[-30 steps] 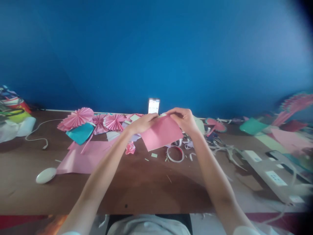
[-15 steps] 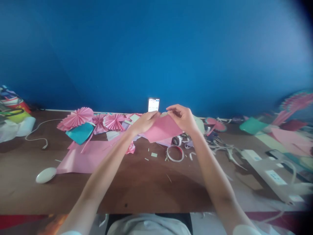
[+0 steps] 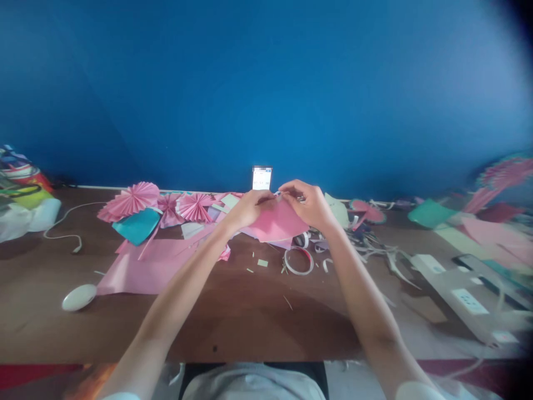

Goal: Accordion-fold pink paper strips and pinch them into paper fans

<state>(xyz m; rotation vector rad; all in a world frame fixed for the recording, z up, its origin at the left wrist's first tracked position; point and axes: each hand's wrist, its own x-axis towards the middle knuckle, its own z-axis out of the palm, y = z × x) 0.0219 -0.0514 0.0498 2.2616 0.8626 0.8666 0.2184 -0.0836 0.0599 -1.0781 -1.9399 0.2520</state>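
Note:
A sheet of pink paper [image 3: 277,222] hangs between my hands above the middle of the table, its lower edge bowed. At its upper left, my left hand [image 3: 252,206] pinches the top edge with closed fingers. My right hand [image 3: 306,201] has thumb and fingertips together at the same edge, close to the left fingertips. Something small and pale shows between the two sets of fingertips, too small to name. Beneath and behind the paper lie more pink sheets and scraps.
Folded pink paper fans [image 3: 195,207] and a teal paper piece [image 3: 136,226] lie left, beside a large pink sheet [image 3: 144,269]. A tape roll [image 3: 298,261], power strip [image 3: 468,300] and white mouse [image 3: 79,298] rest on the table [image 3: 250,322]. A lit phone [image 3: 262,178] leans against the blue wall.
My hands have drawn slightly closer together at the paper's top edge. The right fingers have curled in, and the sheet's lower edge now bows into a curve.

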